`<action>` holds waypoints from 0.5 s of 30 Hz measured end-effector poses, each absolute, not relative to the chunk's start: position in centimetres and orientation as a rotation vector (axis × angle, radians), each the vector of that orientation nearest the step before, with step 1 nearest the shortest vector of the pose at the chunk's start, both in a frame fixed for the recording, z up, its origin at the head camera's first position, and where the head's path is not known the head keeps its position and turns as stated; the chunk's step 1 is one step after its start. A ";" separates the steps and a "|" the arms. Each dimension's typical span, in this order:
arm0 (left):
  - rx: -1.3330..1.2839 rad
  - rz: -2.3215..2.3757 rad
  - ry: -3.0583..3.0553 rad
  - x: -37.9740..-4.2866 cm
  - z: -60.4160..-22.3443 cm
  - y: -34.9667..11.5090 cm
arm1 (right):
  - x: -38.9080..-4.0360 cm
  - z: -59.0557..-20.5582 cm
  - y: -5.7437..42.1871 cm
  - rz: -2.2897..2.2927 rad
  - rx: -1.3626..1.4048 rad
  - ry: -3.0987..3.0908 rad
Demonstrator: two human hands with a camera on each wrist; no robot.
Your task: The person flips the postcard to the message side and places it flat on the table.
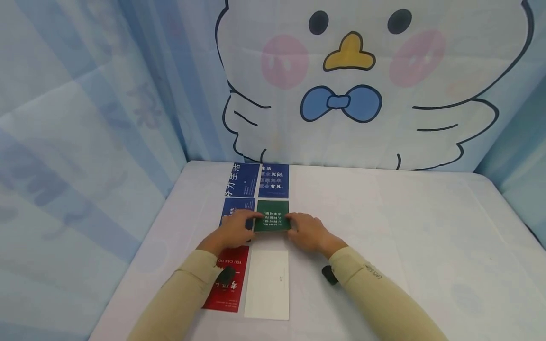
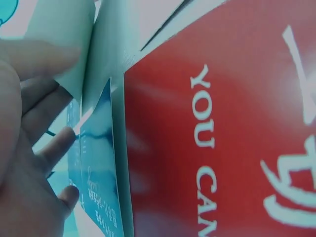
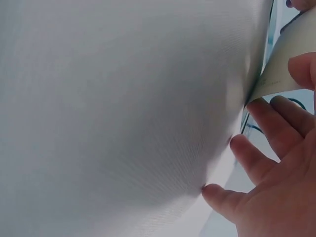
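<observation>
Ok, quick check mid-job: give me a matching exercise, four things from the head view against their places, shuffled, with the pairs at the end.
Things
1. green card
2. red card
3. white card
4. blue bow tie

Places
A. partly hidden behind the left sleeve
B. printed on the backdrop
C. held between the left hand and right hand
D. just right of the red card

Pairs: 1-C, 2-A, 3-D, 4-B

White table [image 1: 409,246]: three blue cards [image 1: 274,182], red card [image 1: 233,284], cream card [image 1: 267,284].
</observation>
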State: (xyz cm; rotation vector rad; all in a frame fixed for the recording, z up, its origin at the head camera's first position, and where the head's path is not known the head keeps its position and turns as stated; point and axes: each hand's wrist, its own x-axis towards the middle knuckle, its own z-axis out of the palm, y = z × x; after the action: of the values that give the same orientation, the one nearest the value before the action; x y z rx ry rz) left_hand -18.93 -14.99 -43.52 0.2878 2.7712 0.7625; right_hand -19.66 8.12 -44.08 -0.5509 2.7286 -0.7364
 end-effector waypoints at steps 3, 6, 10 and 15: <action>0.280 0.759 2.824 -19.1 -43.7 -15.0 | -19.6 -44.0 8.2 -0.780 -0.561 2.749; 0.268 0.765 2.859 -19.2 -43.7 -14.8 | -19.5 -43.9 8.2 -0.828 -0.552 2.779; 0.244 0.831 2.895 -19.3 -43.4 -14.6 | -19.6 -43.5 8.2 -0.890 -0.523 2.821; 0.270 0.905 2.948 -19.4 -42.7 -14.5 | -19.8 -43.0 8.2 -0.971 -0.505 2.882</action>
State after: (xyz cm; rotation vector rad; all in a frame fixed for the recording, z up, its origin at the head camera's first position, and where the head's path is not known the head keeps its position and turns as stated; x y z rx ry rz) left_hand -19.38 -14.48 -42.69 0.2701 2.9478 0.9051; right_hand -19.83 8.19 -43.02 -0.5052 2.8823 -0.9707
